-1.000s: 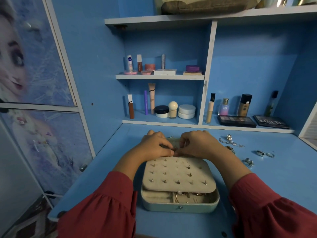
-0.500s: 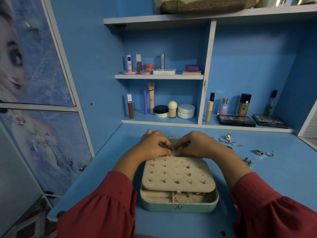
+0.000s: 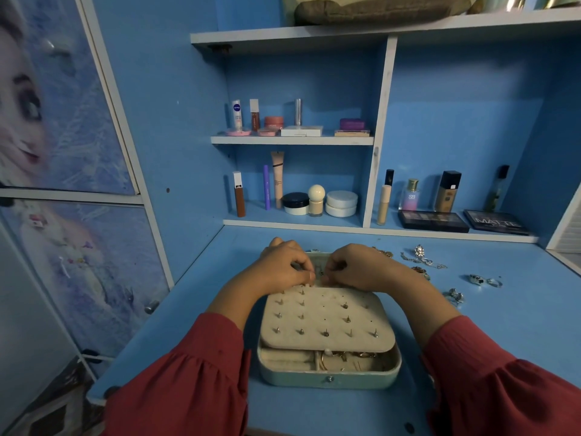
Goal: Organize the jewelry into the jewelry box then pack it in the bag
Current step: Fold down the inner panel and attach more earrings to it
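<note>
- Both hands meet at the far edge of the cream studded earring panel (image 3: 325,316) lying over the pale green jewelry box (image 3: 328,374) on the blue tabletop (image 3: 503,313).
- Left hand (image 3: 284,265) and right hand (image 3: 355,267): fingers curled, each grip apparently pinching something too small to identify.
- Loose silver rings (image 3: 485,281) lie to the right, nearer the right hand.

The box (image 3: 328,374) sits on the table (image 3: 503,335) at the lower centre of the frame, and the earring panel (image 3: 327,319) lies on top of it. Both hands meet at the panel's far edge. To the right, rings (image 3: 485,281) and chains (image 3: 423,259) lie on the table. Behind, shelves (image 3: 292,140) carry cosmetics.
</note>
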Available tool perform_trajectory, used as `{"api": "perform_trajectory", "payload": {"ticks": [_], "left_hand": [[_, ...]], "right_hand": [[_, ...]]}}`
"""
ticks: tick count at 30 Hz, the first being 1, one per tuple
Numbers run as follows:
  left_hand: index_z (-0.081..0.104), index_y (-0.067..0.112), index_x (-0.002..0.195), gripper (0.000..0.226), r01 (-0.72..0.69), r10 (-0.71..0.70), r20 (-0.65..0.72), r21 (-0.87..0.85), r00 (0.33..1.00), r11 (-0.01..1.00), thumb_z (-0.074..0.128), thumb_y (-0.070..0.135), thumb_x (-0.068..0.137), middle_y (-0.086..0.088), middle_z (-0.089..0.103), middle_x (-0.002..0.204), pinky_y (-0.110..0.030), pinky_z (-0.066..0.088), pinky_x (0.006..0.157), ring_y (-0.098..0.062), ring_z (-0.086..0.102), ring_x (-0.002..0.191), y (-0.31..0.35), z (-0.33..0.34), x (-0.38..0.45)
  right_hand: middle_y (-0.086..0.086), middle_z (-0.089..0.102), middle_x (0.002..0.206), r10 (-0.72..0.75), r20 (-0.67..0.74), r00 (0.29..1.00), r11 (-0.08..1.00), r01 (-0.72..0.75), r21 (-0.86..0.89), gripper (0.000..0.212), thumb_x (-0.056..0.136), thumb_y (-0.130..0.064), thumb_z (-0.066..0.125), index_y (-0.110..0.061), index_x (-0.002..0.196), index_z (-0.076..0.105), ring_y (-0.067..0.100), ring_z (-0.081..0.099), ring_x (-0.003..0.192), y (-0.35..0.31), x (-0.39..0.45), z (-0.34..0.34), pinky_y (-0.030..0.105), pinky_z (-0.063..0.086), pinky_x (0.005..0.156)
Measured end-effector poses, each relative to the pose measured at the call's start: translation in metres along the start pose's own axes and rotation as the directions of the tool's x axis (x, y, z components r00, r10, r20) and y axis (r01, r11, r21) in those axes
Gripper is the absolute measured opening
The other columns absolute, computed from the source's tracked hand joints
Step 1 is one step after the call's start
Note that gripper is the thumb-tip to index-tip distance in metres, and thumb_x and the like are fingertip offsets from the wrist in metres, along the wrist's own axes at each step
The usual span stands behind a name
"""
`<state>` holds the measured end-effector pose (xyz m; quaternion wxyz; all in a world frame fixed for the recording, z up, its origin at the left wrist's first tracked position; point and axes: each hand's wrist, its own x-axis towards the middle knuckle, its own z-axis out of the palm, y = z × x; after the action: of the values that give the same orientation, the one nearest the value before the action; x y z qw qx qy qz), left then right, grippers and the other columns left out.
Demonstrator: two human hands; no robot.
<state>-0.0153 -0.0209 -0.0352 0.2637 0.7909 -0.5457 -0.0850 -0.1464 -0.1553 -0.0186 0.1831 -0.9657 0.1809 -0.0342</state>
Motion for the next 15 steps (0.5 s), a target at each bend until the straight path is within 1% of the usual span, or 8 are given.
{"api": "perform_trajectory", "payload": {"ticks": [2, 4, 7, 10, 15], "left_hand": [[0.069, 0.027, 0.076, 0.009, 0.006, -0.006, -0.008, 0.013, 1.000, 1.000, 0.069, 0.027, 0.085, 0.011, 0.052, 0.096, -0.035, 0.035, 0.100, -0.011, 0.036, 0.104, -0.0008, 0.0008, 0.0015], [0.072, 0.020, 0.082, 0.010, 0.024, -0.024, -0.016, 0.038, 1.000, 0.999, 0.067, 0.027, 0.087, 0.009, 0.053, 0.098, -0.035, 0.036, 0.100, -0.012, 0.036, 0.106, -0.0023, 0.0018, 0.0033], [0.071, 0.025, 0.079, 0.009, 0.043, -0.043, -0.005, 0.041, 0.999, 0.998, 0.069, 0.031, 0.085, 0.008, 0.054, 0.099, -0.035, 0.036, 0.100, -0.013, 0.036, 0.107, -0.0050, 0.0013, 0.0038], [0.069, 0.030, 0.074, 0.009, 0.055, -0.055, -0.009, 0.026, 0.998, 0.998, 0.073, 0.033, 0.081, 0.011, 0.052, 0.098, -0.033, 0.036, 0.100, -0.012, 0.036, 0.107, -0.0079, -0.0006, 0.0039], [0.071, 0.020, 0.079, 0.009, 0.055, -0.055, -0.014, 0.028, 0.998, 0.998, 0.071, 0.028, 0.084, 0.010, 0.053, 0.098, -0.033, 0.036, 0.100, -0.013, 0.037, 0.106, -0.0089, -0.0021, 0.0056]], "right_hand": [[-0.009, 0.061, 0.090, -0.005, -0.013, 1.000, 0.999, 0.005, -0.048, 0.016, 0.089, -0.038, 0.061, -0.023, 0.091, 0.066, 0.012, 0.053, 0.088, -0.0013, 0.0013, 0.0019, 0.027, 0.035, 0.079], [-0.008, 0.060, 0.092, -0.009, -0.039, 0.999, 0.996, 0.005, -0.090, 0.019, 0.091, -0.039, 0.058, -0.022, 0.095, 0.065, 0.012, 0.050, 0.088, -0.0018, 0.0028, 0.0044, 0.028, 0.033, 0.082], [-0.005, 0.063, 0.101, -0.018, -0.053, 0.998, 0.991, 0.011, -0.135, 0.021, 0.092, -0.041, 0.054, -0.023, 0.097, 0.065, 0.015, 0.052, 0.095, -0.0021, 0.0042, 0.0076, 0.032, 0.034, 0.087], [-0.003, 0.064, 0.105, -0.022, -0.061, 0.998, 0.986, 0.011, -0.169, 0.022, 0.093, -0.041, 0.053, -0.023, 0.098, 0.064, 0.018, 0.054, 0.100, -0.0024, 0.0051, 0.0086, 0.034, 0.033, 0.091], [-0.002, 0.065, 0.104, -0.038, -0.130, 0.991, 0.985, 0.015, -0.171, 0.021, 0.094, -0.038, 0.052, -0.022, 0.097, 0.065, 0.019, 0.054, 0.099, -0.0040, 0.0068, 0.0105, 0.037, 0.035, 0.091]]}}
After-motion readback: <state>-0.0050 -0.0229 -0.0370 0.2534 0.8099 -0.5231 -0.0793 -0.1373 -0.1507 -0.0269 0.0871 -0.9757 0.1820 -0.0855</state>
